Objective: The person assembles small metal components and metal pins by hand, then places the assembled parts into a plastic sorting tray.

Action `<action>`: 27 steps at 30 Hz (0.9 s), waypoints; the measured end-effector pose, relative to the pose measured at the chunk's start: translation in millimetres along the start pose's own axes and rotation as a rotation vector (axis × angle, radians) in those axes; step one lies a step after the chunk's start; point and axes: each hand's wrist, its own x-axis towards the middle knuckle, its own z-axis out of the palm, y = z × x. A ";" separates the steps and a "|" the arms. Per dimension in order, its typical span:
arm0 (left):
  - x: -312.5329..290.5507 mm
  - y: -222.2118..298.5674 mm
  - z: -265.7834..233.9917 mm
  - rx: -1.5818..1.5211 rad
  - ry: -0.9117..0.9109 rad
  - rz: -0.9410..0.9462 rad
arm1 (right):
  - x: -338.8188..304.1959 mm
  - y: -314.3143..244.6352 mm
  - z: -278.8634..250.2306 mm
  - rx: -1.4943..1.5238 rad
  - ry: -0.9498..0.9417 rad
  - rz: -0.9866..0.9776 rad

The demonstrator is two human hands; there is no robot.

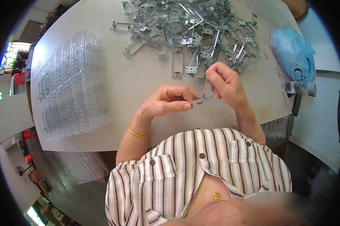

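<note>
Hands, left point(169, 102) and right point(224, 81), together pinch 1 small grey stamped-metal bracket point(201, 99) above the pale counter point(140, 83), near the far pile of grey metal brackets point(192, 30).

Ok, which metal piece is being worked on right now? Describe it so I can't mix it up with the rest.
Start at the big heap of grey metal brackets at the far side of the table, then come toward the person. The metal piece is the small flat strip pinched between the left hand and right hand, the only one lifted off the tabletop.
</note>
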 end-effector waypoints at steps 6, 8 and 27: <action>0.9 -5.7 -7.4 -0.175 0.129 0.075 | -3.6 0.7 1.7 0.270 0.203 -0.213; 1.0 -8.5 -9.3 -0.249 0.186 0.108 | -4.9 2.3 10.0 0.266 0.195 -0.394; 2.6 -1.5 0.3 -0.068 0.260 0.135 | -7.7 11.5 27.3 -0.374 0.217 -0.417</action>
